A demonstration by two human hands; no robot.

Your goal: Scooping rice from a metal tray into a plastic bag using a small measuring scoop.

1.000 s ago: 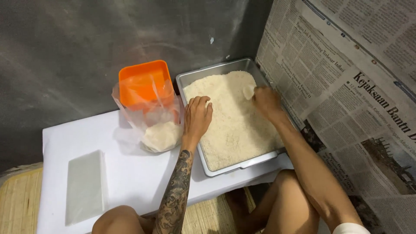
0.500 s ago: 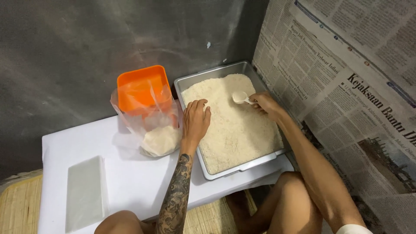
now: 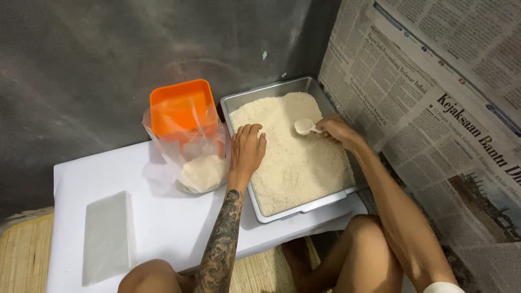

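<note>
Grey concrete wall (image 3: 108, 59), newspaper-covered side wall (image 3: 434, 81), woven floor mat (image 3: 24, 249).

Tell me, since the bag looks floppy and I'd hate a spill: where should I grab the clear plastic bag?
Grip the clear plastic bag by its open upper edge, coming from above: the rice sits heavy at its bottom, and the walls are limp around the orange container.

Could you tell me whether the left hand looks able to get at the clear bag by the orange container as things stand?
Probably yes: the left hand rests on the rice at the tray's left edge, and the clear bag stands just beside it, with nothing between them.
</note>
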